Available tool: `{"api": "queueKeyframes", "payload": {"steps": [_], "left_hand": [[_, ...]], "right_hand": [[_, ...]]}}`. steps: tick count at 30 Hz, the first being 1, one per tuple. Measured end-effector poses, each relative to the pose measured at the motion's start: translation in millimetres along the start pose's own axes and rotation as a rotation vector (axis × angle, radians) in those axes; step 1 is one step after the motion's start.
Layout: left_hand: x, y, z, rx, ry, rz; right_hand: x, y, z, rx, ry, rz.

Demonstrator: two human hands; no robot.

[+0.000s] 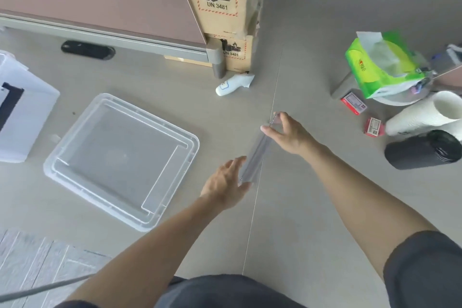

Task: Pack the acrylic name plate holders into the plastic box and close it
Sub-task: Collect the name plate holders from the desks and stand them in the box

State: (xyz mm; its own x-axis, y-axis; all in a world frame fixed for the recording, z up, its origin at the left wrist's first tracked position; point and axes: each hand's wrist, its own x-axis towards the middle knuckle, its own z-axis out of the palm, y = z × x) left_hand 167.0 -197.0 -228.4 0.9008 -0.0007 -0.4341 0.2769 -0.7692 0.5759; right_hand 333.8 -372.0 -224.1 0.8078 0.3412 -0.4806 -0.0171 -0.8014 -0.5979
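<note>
You pinched a clear holder by both ends, left hand and right hand; apparently slick, it could slip short of the box left of your grip.

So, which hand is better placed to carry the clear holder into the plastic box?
Left. The left hand grips the holder's near end, on the side facing the box. The right hand pinches the far end.

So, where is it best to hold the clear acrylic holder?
At its two short ends, one from each side. The acrylic holder is long and narrow; the right hand pinches the far end, the left hand takes the near end.
</note>
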Motion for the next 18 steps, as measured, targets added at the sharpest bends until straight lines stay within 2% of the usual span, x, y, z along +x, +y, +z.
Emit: {"api": "queueKeyframes", "payload": {"steps": [4, 9, 18], "left_hand": [[11.7, -2.5, 13.3, 0.054, -0.018, -0.019], [14.1, -4.7, 8.7, 0.064, 0.116, 0.053], [-26.7, -31.7, -29.5, 0.039, 0.298, 0.086]], "right_hand": [[8.2, 13.2, 3.0, 0.095, -0.04, 0.005], [18.4, 7.6, 6.9, 0.091, -0.019, -0.028], [-3.7, -73.5, 18.3, 0.09, 0.002, -0.124]]}}
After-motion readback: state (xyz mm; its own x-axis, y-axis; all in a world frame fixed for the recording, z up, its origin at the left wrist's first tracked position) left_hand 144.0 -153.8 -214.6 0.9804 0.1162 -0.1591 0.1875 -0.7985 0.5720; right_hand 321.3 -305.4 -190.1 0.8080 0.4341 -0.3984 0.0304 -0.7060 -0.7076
